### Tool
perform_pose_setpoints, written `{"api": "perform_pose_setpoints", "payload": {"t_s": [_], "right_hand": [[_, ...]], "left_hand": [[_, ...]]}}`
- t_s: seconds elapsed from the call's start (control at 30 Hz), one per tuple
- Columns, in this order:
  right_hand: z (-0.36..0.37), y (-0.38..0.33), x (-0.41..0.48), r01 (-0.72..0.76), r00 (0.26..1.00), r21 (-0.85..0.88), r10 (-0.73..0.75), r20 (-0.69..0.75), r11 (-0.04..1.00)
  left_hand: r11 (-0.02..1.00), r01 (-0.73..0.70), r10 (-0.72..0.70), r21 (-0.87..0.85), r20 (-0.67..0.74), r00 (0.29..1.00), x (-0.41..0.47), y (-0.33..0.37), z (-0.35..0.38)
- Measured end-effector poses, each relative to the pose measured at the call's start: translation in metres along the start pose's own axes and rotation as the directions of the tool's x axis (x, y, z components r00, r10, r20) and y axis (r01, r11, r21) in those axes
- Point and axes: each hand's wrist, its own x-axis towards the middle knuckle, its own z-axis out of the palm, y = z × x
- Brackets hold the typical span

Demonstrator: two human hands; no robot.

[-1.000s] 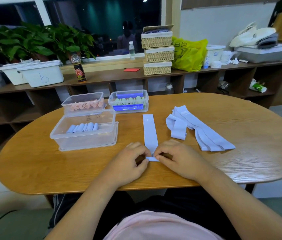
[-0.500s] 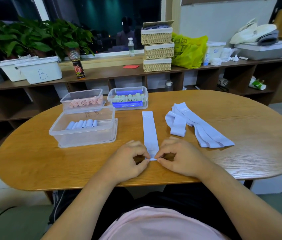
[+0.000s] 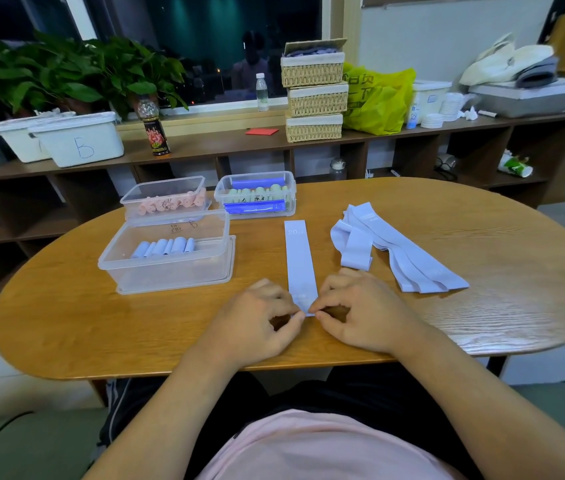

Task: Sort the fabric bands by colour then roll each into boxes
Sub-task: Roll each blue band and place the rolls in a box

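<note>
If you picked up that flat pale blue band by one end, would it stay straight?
Probably not: the band lies thin and flat, and the loose bands beside it fold and slump, so it likely droops. Rolled bands in the box suggest it curls easily.

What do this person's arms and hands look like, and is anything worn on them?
Both forearms are bare to the frame edge: no sleeves, gloves, watch or rings show on the left hand or right hand. A pale pink top and dark trousers show below.
</note>
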Motion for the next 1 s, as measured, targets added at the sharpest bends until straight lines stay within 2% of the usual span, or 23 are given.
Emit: {"api": "perform_pose_setpoints", "payload": {"t_s": [0.37,0.5,0.63,0.87,1.0], "right_hand": [[0.0019,-0.0048,-0.0029,0.004,0.999,-0.185,-0.012,-0.042,0.983],[0.0006,-0.0055,-0.0027,0.056,0.998,-0.160,-0.060,-0.022,0.986],[0.0028,-0.0024,0.0011,0.082,0.994,-0.114,-0.073,0.082,0.990],[0.0040,0.0007,0.0007,0.041,0.997,-0.109,-0.035,0.062,0.993],[0.0061,0.0028,0.0011,0.019,0.999,-0.117,-0.014,0.050,0.993]], "left_hand": [[0.978,0.050,-0.053,0.202,0.008,0.999,-0.0013,0.0021,0.0008],[0.970,0.053,-0.059,0.238,0.016,0.998,-0.0018,0.0031,0.0008],[0.971,0.062,-0.069,0.229,0.024,0.997,-0.0015,0.0030,0.0007],[0.969,0.095,-0.116,0.228,0.081,0.990,0.0013,0.0037,-0.0014],[0.974,0.167,-0.180,0.156,0.075,0.981,0.0037,0.0011,-0.0001]]}}
